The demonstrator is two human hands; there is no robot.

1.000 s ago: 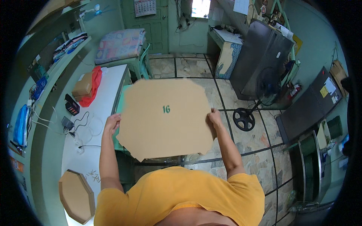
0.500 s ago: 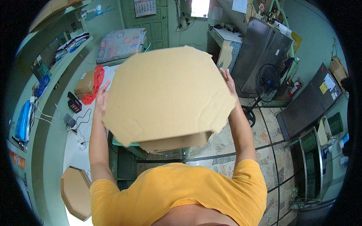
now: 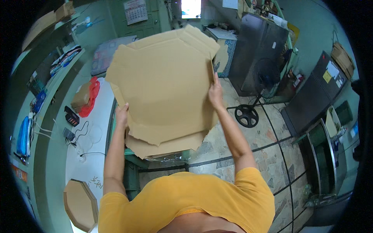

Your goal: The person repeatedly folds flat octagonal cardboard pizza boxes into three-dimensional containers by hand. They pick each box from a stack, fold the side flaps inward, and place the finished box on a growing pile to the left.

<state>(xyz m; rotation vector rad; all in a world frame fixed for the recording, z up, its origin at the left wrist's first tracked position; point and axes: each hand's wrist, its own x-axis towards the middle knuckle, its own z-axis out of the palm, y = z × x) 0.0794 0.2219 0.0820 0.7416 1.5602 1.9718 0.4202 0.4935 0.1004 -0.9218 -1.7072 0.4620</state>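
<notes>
A large brown cardboard sheet [image 3: 167, 85], roughly eight-sided with partly folded edge flaps, is held up in front of me and tilted. On its left edge, my left hand [image 3: 122, 114] grips with the thumb over the near face. Farther up, my right hand [image 3: 215, 91] is closed around the right edge, where a flap stands up. Beneath the held sheet another piece of cardboard [image 3: 167, 148] shows along its near side; most of it is hidden. An octagonal cardboard tray [image 3: 80, 204] with a raised rim lies on the white table to the left.
The white table [image 3: 87, 155] runs along my left, with a brown box [image 3: 81, 97], red cloth [image 3: 91, 95], a black device [image 3: 71, 116] and cables. A standing fan [image 3: 248, 114] and a dark refrigerator [image 3: 254, 54] stand right of the cardboard. Clear plastic [image 3: 171, 157] lies below it.
The cardboard has tipped and turned, its folded flaps now showing. My hands have shifted along its edges, the right moving inward, and both have closed on it.
</notes>
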